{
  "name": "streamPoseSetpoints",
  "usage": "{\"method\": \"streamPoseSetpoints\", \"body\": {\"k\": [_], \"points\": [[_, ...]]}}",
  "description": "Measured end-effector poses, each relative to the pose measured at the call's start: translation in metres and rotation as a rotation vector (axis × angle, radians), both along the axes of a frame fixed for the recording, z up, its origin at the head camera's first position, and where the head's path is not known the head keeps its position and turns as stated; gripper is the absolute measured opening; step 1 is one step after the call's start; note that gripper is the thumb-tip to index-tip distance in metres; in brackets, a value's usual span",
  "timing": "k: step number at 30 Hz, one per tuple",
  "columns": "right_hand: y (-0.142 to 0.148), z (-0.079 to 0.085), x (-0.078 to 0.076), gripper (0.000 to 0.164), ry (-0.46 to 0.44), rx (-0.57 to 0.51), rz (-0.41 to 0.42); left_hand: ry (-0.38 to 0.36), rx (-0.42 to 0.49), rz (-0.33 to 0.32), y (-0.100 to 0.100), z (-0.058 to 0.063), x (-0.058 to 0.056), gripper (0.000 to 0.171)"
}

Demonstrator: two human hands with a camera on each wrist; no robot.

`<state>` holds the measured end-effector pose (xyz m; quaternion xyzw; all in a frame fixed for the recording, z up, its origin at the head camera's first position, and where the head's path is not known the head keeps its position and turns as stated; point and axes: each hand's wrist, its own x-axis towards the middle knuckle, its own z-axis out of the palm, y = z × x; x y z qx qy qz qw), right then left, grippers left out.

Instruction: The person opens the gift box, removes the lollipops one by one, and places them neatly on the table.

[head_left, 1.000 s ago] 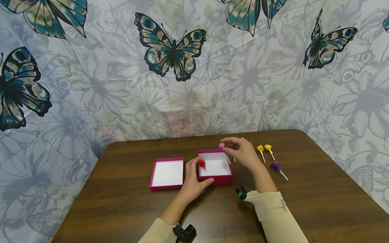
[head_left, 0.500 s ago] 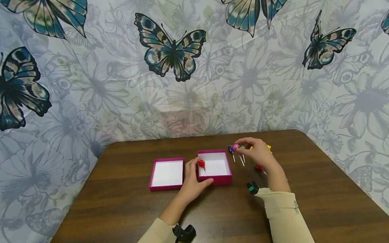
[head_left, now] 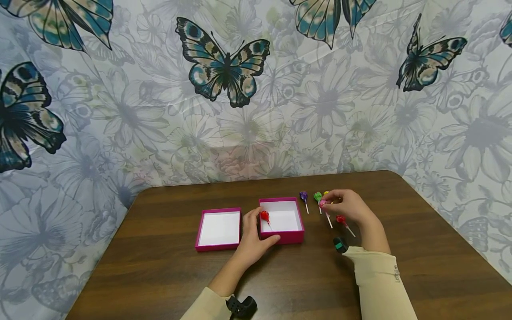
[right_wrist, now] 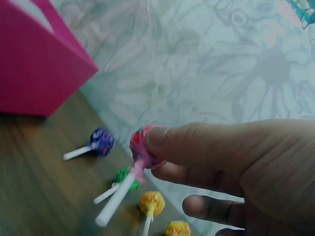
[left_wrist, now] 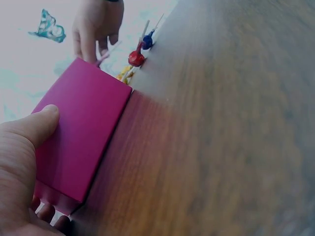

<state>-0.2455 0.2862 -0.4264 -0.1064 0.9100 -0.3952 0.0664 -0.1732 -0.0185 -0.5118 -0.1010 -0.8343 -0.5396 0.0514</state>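
Note:
My right hand pinches a pink lollipop between thumb and fingers, its white stick pointing down. It is over the table, right of the magenta box. My left hand holds that box at its left front corner, thumb on the front wall and fingers round the side. Inside the white-lined box a red lollipop leans near the left wall. Around the right hand lie a purple lollipop, a green one, yellow ones and another red lollipop.
The box's lid lies inside up on the brown wooden table, left of the box. A butterfly-print cloth hangs behind the table's far edge. Each wrist wears a black device.
My right hand has moved right, from the box's far right corner to beside the loose lollipops, carrying the pink lollipop. The left hand and the box have stayed in place.

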Motion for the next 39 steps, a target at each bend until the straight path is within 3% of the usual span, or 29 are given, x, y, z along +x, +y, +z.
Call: {"method": "streamPoseSetpoints", "body": {"k": [9,16,39], "points": [[0.002,-0.019,-0.007,0.022,-0.062,0.047,0.016,0.008,0.009,-0.003,0.000,0.002,0.001,0.092],[0.003,-0.028,-0.012,0.019,-0.028,0.203,0.011,-0.006,-0.007,0.002,0.000,0.001,0.001,0.091],[0.004,-0.018,-0.008,0.021,-0.064,0.317,0.057,-0.010,-0.011,-0.012,-0.001,0.003,0.001,0.092]]}}
